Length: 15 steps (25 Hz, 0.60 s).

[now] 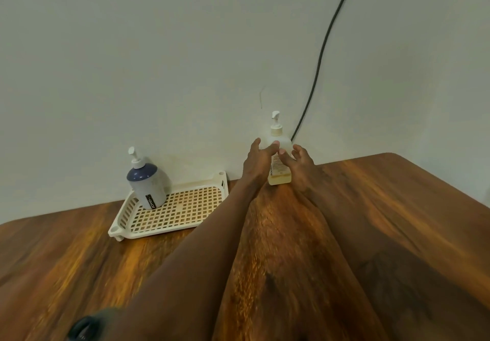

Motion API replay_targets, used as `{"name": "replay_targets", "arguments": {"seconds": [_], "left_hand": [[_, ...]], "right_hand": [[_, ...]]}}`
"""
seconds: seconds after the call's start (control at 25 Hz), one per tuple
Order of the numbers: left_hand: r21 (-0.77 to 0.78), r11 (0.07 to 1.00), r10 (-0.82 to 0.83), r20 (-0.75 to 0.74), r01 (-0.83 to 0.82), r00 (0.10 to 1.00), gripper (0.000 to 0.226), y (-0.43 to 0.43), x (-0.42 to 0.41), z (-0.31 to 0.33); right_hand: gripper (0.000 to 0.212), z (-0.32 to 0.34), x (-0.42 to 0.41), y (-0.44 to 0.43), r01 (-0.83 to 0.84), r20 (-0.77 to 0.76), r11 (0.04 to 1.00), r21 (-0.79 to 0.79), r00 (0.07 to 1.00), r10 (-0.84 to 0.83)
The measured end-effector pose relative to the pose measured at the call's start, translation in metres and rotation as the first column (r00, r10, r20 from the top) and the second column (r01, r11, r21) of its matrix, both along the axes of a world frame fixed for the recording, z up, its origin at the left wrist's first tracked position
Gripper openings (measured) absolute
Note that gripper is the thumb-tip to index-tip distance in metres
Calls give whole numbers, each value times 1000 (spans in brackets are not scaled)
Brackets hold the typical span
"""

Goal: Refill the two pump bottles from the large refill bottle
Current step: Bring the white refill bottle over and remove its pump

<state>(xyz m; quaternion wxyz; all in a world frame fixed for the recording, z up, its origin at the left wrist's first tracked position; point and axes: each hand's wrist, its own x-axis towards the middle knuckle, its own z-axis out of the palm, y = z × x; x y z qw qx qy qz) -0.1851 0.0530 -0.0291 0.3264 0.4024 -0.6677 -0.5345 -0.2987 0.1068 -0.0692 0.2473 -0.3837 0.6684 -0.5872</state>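
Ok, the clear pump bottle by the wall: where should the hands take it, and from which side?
Grip the clear pump bottle around its broad body, from the near side, left hand and right hand flanking it. It stands upright on the table close to the wall, so the far side is likely blocked. The thin pump head probably gives a poor hold.

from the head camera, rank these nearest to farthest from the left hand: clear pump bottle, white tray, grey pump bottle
1. clear pump bottle: at the left hand, fingers on its side, by the wall.
2. white tray: on the table to the hand's left, its near corner closest.
3. grey pump bottle: standing at the tray's far left end.
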Motion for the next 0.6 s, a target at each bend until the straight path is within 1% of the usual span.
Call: {"name": "replay_targets", "arguments": {"seconds": [0.08,0.12,0.2,0.28,0.32,0.36,0.44,0.56,0.6], "left_hand": [[22,998,-50,-14,51,999,63,2,-5,-3],[28,998,-60,-15,60,998,60,5,-5,-4],[51,997,-56,-31,57,998,56,8,-4,-7],[37,998,-54,-33,56,998,58,15,2,-9],[12,998,-58,-22,59,998,60,22,8,-9],[-11,998,-62,-7,62,998,62,31,15,-8],[-38,996,-78,8,78,997,63,49,30,-4],[-66,992,-103,38,105,994,61,82,55,10],[-90,989,-108,62,113,992,61,94,65,16]], "right_hand": [[63,1,-5,-9,-17,-33,1000,6,999,17],[64,2,-7,-12,-22,-50,1000,5,999,23],[81,1,-11,-14,-44,-73,999,18,996,45],[103,4,-15,-9,-65,-124,996,62,990,72],[108,4,-16,-6,-76,-154,993,87,984,89],[107,4,-16,-2,-90,-173,991,99,979,106],[98,7,-10,10,-104,-186,989,104,975,122],[95,7,13,40,-126,-180,992,23,975,128],[87,7,22,52,-131,-176,991,-4,976,129]]}}
